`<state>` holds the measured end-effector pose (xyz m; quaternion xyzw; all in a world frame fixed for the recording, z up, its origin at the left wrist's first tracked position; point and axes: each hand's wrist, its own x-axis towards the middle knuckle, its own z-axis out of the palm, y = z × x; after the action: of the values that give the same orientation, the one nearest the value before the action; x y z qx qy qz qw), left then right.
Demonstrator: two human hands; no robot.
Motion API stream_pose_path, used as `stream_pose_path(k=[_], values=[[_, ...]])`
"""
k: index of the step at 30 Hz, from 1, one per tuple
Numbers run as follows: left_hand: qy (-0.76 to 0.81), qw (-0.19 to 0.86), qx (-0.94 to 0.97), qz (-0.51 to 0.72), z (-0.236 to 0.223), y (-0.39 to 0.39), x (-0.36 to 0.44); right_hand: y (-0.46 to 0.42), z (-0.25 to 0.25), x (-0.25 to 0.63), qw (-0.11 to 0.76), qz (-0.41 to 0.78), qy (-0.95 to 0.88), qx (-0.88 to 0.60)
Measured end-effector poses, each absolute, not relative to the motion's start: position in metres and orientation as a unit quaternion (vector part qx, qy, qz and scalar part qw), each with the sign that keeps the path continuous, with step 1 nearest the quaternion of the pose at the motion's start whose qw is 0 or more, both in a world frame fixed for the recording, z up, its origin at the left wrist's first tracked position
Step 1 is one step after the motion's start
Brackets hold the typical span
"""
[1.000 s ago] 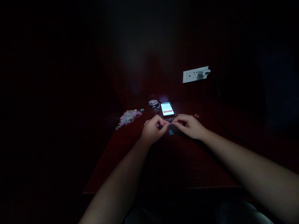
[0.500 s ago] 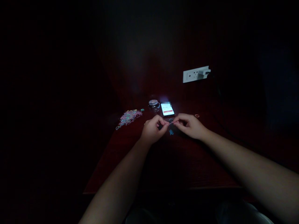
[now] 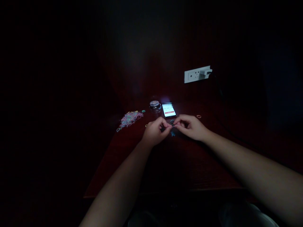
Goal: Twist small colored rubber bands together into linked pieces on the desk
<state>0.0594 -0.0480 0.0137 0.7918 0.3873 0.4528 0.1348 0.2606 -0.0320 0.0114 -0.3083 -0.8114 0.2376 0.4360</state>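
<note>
My left hand [image 3: 155,131] and my right hand [image 3: 191,127] meet over the dark red table [image 3: 180,167], thumbs and forefingers pinched. A small pale rubber band [image 3: 173,126] runs between the fingertips, mostly covered by them. Just below it lies a small cluster of blue rubber bands [image 3: 173,134]. Beyond the fingertips rests a grey-blue ring-shaped band [image 3: 172,121]. A yellow band [image 3: 146,125] peeks out beside my left hand. To the left spreads a heap of colourful rubber bands [image 3: 130,119], with a green one [image 3: 143,111] at its edge.
A lit phone [image 3: 169,110] stands behind my hands, beside a round clear jar [image 3: 155,107]. One orange band [image 3: 199,116] lies right of them. On the wall is a white socket [image 3: 197,74] with a plug and dark cable. The room is very dark.
My right fingertips have come slightly closer to the left ones, and less of the pale band shows between them. The view has shifted a little; the other things lie as before.
</note>
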Motion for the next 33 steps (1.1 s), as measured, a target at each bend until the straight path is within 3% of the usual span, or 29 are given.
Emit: stream_pose_path(k=[11, 33], values=[[0.370, 0.096, 0.822, 0.421, 0.0090, -0.0439, 0.0575, -0.0278, 0.0132, 0.2667, 0.422, 0.287, -0.810, -0.289], [0.364, 0.112, 0.827, 0.413, 0.0121, -0.0453, 0.0579, -0.0288, 0.0137, 0.2674, 0.376, 0.255, -0.836, -0.307]])
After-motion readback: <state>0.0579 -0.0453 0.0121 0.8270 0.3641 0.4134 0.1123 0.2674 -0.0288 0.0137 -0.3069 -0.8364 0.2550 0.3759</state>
